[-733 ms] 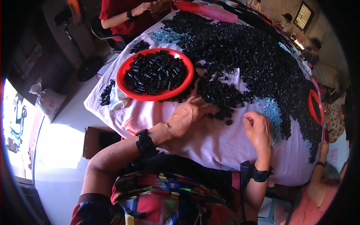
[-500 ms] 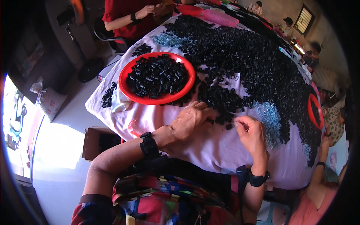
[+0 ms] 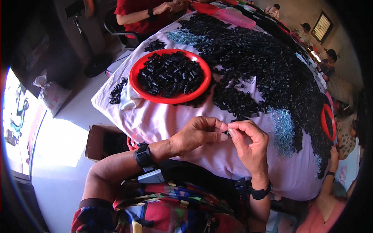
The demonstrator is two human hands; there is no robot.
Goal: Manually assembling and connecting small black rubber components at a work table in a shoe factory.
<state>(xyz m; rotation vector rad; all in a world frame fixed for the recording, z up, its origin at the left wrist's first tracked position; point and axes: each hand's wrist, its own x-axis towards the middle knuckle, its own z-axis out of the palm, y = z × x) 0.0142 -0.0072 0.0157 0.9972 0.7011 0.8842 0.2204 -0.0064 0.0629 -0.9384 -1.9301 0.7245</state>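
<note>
My left hand and my right hand meet fingertip to fingertip above the near part of the pink-white cloth. The left thumb and forefinger pinch a small black piece, mostly covered by the fingers. My right thumb and forefinger are pressed together at the same spot; whatever they grip is too small to make out. Just beyond the hands begins a large heap of small black plastic pieces. To the right of my right hand lies a pile of small shiny bluish pins.
A red oval basin full of black pieces stands at the left, a white cloth beside it. Below the table's left edge is a cardboard box. Co-workers sit across, including a person in red and one at right.
My hands have come together and drawn back from the heap's near edge. The left now pinches its piece against the right fingertips. The whole view has shifted slightly.
</note>
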